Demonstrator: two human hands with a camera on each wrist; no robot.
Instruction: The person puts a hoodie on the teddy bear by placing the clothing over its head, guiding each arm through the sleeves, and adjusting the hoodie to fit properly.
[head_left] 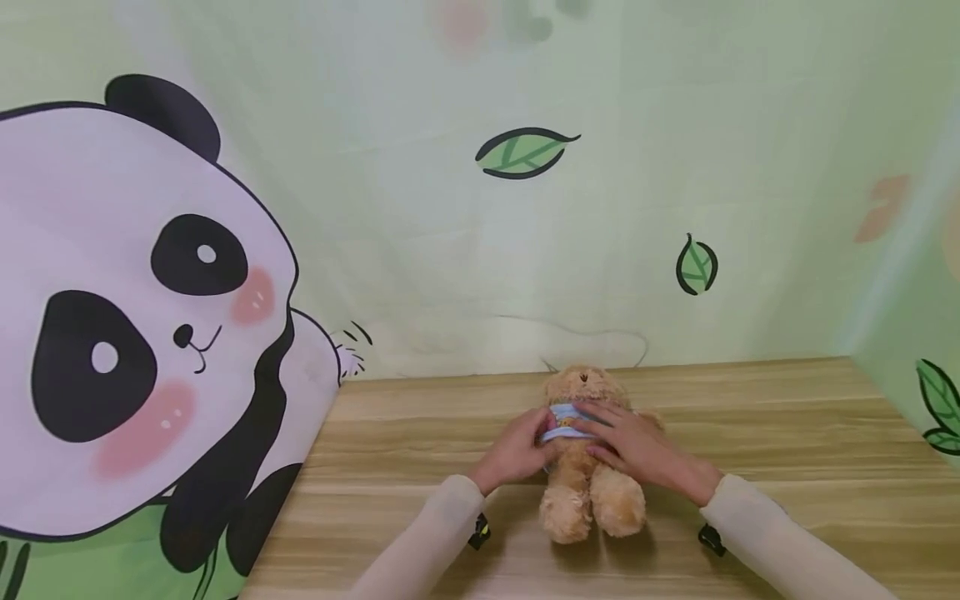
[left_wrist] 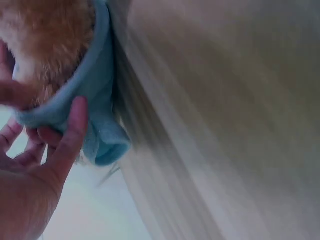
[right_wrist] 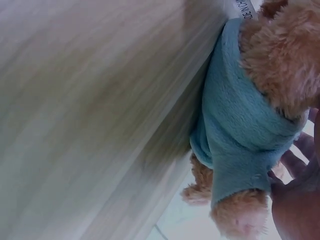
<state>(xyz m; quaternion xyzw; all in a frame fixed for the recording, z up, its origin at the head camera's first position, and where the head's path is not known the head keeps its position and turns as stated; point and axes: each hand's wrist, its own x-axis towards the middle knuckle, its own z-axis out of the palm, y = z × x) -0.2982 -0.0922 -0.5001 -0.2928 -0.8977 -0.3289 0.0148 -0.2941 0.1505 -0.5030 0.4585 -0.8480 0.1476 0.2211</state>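
Observation:
A brown plush teddy bear (head_left: pixel 574 467) lies on its back on the wooden table, head away from me and feet towards me. It wears a light blue shirt (head_left: pixel 561 432) with a small print on the chest. My left hand (head_left: pixel 519 450) pinches the shirt at the bear's left-hand side in the head view. In the left wrist view, the shirt's sleeve (left_wrist: pixel 107 142) hangs with an empty-looking opening. My right hand (head_left: pixel 637 446) rests across the chest with its fingers extended over the shirt. From the right wrist view, a furry paw (right_wrist: pixel 242 215) pokes out of the other sleeve (right_wrist: pixel 240 175).
The table (head_left: pixel 405 450) has a wood-grain top and meets a pale green backdrop (head_left: pixel 420 250) at its far edge. A large printed panda (head_left: pixel 217 333) covers the left side. A white tag (right_wrist: pixel 245 9) shows near the bear's lower back.

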